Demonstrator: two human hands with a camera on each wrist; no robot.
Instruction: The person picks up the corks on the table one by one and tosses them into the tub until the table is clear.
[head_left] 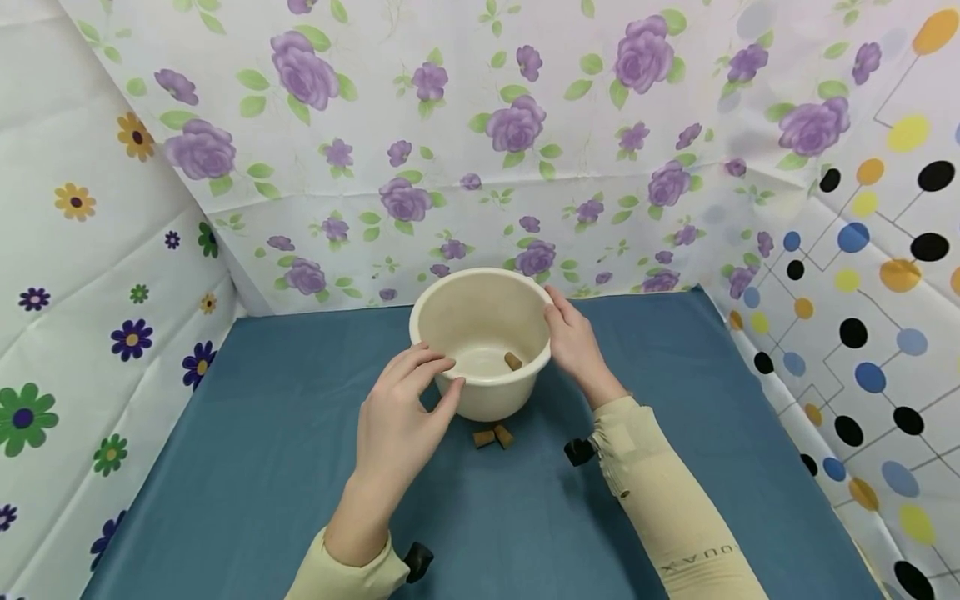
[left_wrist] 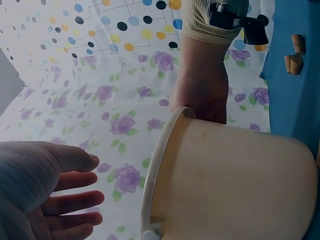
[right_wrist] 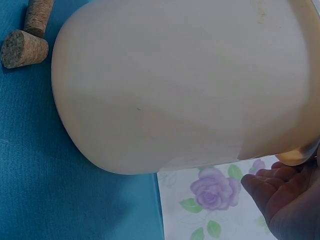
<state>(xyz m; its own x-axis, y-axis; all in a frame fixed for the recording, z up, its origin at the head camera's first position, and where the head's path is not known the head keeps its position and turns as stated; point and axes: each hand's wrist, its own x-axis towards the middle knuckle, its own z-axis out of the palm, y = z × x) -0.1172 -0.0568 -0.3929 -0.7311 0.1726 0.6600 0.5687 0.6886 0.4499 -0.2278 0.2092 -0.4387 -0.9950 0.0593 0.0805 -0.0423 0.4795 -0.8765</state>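
Observation:
A cream plastic bucket (head_left: 487,400) stands on the blue cloth, its mouth tipped toward the head camera. Inside, on its floor, lies one cork (head_left: 513,361). My right hand (head_left: 576,337) grips the rim on the right side, with part of the fingers hidden behind the wall. On the near left side, my left hand (head_left: 405,408) is spread, fingers overlapping the rim in the head view. From the left wrist, a gap shows between the left fingers (left_wrist: 75,200) and the bucket's rim (left_wrist: 160,155). Two more corks, one tapered cork (right_wrist: 25,49) among them, lie close to the bucket's base.
Blue cloth (head_left: 247,450) covers the table around the bucket. Behind it rises a sheet with purple roses (head_left: 517,125). Patterned sheets also hang at the left, with flowers (head_left: 131,340), and at the right, with coloured dots (head_left: 853,333).

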